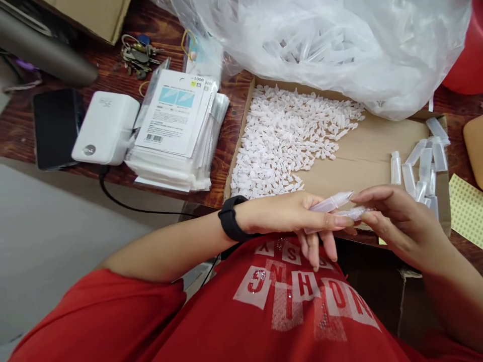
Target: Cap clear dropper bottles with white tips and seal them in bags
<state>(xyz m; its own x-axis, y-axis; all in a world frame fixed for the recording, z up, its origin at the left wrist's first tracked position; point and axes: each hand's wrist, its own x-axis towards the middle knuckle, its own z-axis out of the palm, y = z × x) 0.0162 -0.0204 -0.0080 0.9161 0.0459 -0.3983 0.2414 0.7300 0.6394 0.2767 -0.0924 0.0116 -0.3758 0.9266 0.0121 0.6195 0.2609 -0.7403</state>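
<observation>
My left hand (302, 216), with a black band on its wrist, is closed around small clear plastic tubes (330, 202); two tube ends point right. My right hand (400, 221) touches those ends with thumb and fingertips; whether a small piece sits between them is hard to see. Both hands are over the front edge of a shallow cardboard tray (362, 161). Many small white plastic tips (279, 136) are heaped in its left part. Several empty-looking clear tubes (425, 161) lie at its right end.
A large plastic bag (339, 75) of tubes overhangs the tray's back. To the left are stacked printed packets (169, 120), a white device (105, 128) with a cable, a black phone (56, 128) and keys (139, 56). A yellow sheet (468, 208) lies right.
</observation>
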